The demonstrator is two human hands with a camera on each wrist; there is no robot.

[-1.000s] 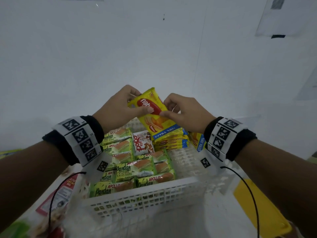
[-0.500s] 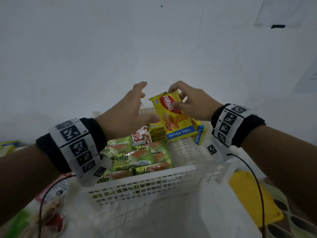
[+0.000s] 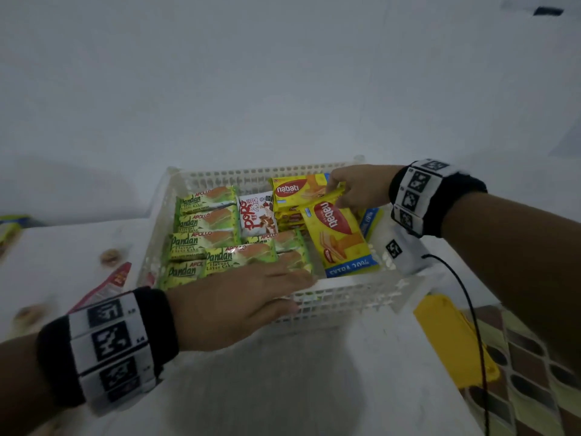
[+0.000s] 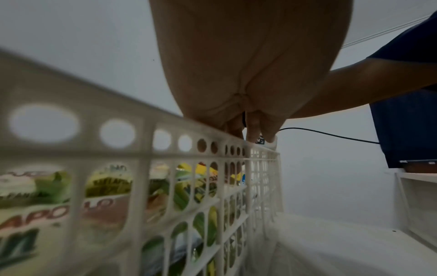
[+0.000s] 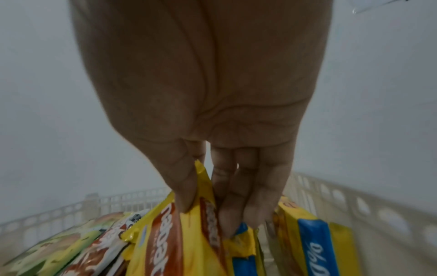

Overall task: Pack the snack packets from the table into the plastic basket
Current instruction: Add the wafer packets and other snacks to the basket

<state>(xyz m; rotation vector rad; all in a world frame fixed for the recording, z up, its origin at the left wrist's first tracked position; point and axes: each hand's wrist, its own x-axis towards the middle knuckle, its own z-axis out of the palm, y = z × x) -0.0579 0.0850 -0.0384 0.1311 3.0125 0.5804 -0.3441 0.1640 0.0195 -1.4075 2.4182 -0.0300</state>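
Note:
The white plastic basket (image 3: 345, 297) holds several green Pandan packets (image 3: 204, 221) on the left, one white-and-red packet (image 3: 256, 215) in the middle and a stack of yellow Nabati packets (image 3: 292, 191) at the back. Another yellow Nabati packet (image 3: 339, 237) lies slanted in the right part. My right hand (image 3: 338, 196) pinches its far edge; in the right wrist view the thumb and fingers (image 5: 203, 211) clamp the packet (image 5: 165, 233). My left hand (image 3: 298, 291) holds the basket's near rim, fingers over it and thumb on the outer wall. The left wrist view shows those fingers (image 4: 248, 134) on the rim (image 4: 141, 149).
A red-and-white packet (image 3: 110, 281) lies on the white table left of the basket, with green packets (image 3: 9, 228) at the far left edge. A yellow flat object (image 3: 449, 338) sits beyond the table's right edge over a patterned floor (image 3: 528, 357). A white wall stands behind.
Both hands have come down. My right hand carried the Nabati packet into the basket's right part. My left hand let go of the packet and dropped to the near rim.

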